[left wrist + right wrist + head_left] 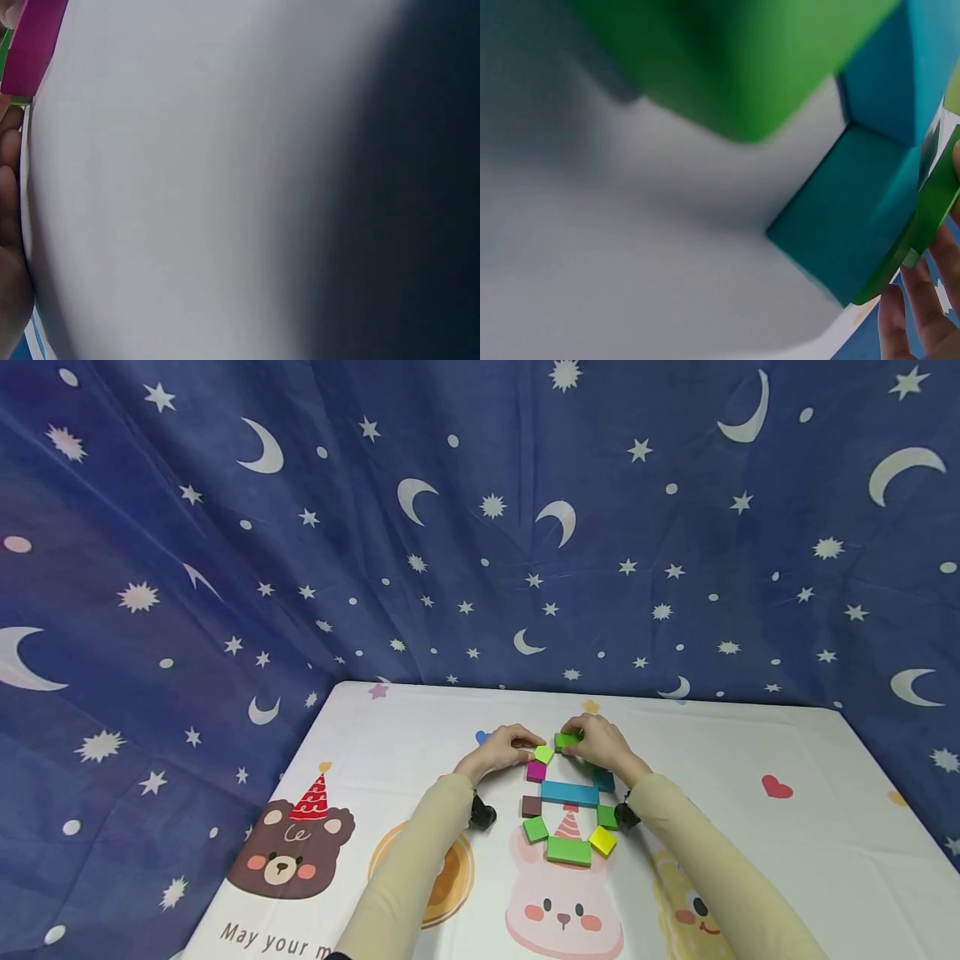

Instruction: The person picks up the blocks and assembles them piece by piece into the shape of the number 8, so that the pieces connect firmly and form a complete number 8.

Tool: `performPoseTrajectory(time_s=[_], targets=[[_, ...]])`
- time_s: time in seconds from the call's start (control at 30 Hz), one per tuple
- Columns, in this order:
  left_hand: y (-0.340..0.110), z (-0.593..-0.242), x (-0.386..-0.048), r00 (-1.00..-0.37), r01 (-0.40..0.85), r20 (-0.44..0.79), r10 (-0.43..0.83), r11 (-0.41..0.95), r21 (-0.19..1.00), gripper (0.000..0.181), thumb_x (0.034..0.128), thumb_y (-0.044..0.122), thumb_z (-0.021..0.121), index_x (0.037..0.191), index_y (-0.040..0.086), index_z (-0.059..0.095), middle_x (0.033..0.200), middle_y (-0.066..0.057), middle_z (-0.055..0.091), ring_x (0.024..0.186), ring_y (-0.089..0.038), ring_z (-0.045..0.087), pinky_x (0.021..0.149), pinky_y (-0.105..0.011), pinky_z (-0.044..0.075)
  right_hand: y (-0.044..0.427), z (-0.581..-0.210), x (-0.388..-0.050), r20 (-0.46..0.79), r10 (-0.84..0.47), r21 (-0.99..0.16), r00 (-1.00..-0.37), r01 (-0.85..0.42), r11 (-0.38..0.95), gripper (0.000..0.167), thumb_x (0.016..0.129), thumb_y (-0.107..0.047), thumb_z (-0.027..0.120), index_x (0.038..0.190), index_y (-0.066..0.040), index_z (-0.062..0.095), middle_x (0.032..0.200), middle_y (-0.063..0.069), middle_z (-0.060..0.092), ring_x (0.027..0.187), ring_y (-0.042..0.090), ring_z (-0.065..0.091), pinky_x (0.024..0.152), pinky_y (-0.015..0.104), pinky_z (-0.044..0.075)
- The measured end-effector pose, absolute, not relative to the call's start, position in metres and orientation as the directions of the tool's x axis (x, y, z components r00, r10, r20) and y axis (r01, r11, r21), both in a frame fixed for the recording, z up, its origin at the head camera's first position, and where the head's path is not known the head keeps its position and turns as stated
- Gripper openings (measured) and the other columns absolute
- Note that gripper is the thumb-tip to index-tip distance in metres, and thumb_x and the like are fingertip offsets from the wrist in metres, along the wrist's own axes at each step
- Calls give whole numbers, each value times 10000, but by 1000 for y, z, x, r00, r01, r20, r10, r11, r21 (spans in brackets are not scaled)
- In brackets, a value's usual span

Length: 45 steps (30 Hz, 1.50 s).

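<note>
My left hand (501,752) pinches a lime-green block (543,754) at the upper left of a ring of coloured blocks. Just below it lies a magenta block (536,771), which also shows in the left wrist view's corner. Opposite, my right hand (600,745) holds a green block (567,742) at the top of the ring. In the right wrist view, the fingers (922,311) are at that green block, beyond a teal block (847,202). A long blue block (570,793) crosses the middle of the ring.
Nearer me, the ring continues with a brown block (532,807), green blocks (568,852) and a yellow block (602,841). They lie on a white cloth (825,843) printed with cartoon animals. A blue star-and-moon curtain (480,543) hangs behind the table.
</note>
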State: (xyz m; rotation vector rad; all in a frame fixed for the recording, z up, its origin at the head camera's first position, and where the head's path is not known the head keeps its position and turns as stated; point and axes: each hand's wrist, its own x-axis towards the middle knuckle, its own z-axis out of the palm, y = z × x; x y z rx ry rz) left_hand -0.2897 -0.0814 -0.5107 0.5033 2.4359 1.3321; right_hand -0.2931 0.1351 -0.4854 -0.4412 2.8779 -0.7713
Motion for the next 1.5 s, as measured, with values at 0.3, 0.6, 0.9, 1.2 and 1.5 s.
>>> performPoseTrajectory(time_s=[0.3, 0.6, 0.9, 1.2, 1.5], targets=[[-79, -511, -289, -888, 158, -109, 448, 518, 841, 296, 874, 46, 653, 1155, 126, 703, 1145, -69, 644, 1043, -141, 591, 915, -246, 468, 134, -486, -293, -63, -329, -502, -942, -255, 826, 292, 792, -209, 768, 1056, -96, 714, 1010, 87, 696, 901, 219, 599, 836, 437, 482], [-78, -512, -290, -890, 151, -111, 443, 516, 843, 296, 871, 40, 652, 1148, 129, 707, 1140, -67, 646, 1027, -130, 583, 909, -243, 465, 137, -485, -293, -90, -346, -529, -934, -249, 811, 274, 834, -176, 714, 1088, -72, 705, 1016, 102, 683, 903, 224, 591, 827, 428, 485], [-80, -514, -293, -898, 148, -104, 427, 518, 843, 319, 868, 25, 643, 1160, 140, 703, 1148, -65, 645, 1043, -138, 582, 948, -280, 461, 144, -480, -295, -98, -378, -558, -920, -264, 787, 261, 887, -113, 622, 1118, -12, 688, 1025, 143, 684, 923, 242, 594, 852, 445, 491], [-80, -511, -291, -897, 146, -106, 429, 515, 845, 324, 869, 25, 645, 1171, 132, 697, 1155, -68, 640, 1034, -129, 578, 939, -257, 456, 144, -482, -294, -130, -368, -545, -921, -244, 802, 293, 843, -84, 685, 1131, -28, 681, 1058, 138, 680, 963, 256, 582, 910, 469, 472], [-81, -514, -291, -890, 121, -122, 440, 484, 867, 310, 881, 30, 639, 1169, 128, 696, 1175, -73, 639, 1083, -162, 587, 974, -294, 459, 144, -482, -292, -126, -369, -531, -921, -251, 809, 296, 836, -85, 691, 1128, -35, 683, 1058, 135, 678, 969, 259, 588, 909, 480, 470]])
